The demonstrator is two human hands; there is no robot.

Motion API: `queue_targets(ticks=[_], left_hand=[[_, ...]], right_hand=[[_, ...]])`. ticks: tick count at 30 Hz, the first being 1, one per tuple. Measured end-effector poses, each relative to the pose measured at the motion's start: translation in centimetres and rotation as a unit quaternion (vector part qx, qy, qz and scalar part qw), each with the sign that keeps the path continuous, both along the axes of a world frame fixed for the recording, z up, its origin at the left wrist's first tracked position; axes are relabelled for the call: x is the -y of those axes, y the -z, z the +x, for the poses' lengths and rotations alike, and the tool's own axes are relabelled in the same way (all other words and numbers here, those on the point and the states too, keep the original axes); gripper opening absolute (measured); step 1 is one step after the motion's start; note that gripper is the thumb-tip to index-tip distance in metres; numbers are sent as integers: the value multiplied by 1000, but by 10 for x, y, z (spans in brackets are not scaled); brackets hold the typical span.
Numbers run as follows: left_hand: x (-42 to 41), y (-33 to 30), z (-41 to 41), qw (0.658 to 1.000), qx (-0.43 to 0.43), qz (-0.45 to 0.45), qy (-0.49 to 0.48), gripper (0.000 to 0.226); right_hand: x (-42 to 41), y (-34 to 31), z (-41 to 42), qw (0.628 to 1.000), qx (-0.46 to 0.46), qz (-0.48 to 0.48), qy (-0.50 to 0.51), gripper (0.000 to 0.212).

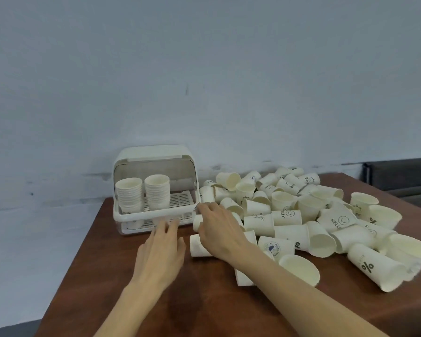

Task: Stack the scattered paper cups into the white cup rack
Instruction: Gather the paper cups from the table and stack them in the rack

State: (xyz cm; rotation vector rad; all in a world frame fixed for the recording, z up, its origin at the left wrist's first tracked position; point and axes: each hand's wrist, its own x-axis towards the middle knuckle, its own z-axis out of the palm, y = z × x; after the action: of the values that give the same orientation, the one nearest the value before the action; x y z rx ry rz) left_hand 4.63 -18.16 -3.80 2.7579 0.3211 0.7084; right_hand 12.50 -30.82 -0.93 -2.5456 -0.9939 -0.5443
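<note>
The white cup rack (131,216) stands at the table's far left with its lid raised. Inside it stand two stacks of paper cups (129,194) side by side. A big heap of scattered paper cups (301,215) lies on its sides to the right of the rack. My left hand (162,251) hovers over the table just in front of the rack, fingers spread and straight, holding nothing. My right hand (219,229) lies over two cups (196,245) at the heap's left edge, fingers stretched forward toward the rack's right corner; whether it grips a cup is hidden.
The brown wooden table (192,307) has bare surface in front of me and ends close to the left of the rack. A pale wall runs behind. A dark chair (399,176) stands past the table's far right corner.
</note>
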Motion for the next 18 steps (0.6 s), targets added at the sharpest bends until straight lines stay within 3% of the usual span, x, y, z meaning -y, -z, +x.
queue_targets(ticks=[18], left_hand=[[146, -7, -21, 974, 1, -8, 227, 37]], right_hand=[[200, -33, -26, 978, -6, 110, 179, 43]])
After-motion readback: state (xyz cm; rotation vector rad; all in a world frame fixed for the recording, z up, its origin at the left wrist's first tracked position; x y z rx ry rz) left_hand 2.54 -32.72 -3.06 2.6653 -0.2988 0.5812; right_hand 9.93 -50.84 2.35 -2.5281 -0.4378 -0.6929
